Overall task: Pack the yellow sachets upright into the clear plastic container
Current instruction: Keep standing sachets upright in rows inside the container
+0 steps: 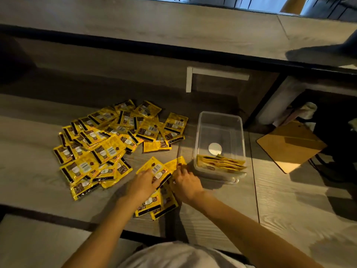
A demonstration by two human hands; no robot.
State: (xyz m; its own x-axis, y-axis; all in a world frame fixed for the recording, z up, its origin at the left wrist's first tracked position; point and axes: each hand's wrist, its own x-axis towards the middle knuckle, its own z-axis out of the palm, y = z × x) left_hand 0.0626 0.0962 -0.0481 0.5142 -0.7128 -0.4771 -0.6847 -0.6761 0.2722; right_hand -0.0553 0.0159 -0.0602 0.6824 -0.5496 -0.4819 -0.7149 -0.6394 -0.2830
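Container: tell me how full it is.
Mostly empty. The container holds only a few sachets at its near end; its bare bottom shows behind them.

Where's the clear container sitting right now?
In the head view, the clear plastic container stands right of centre on the wooden surface, between the loose sachet pile on its left and a brown clipboard on its right, just beyond the right hand.
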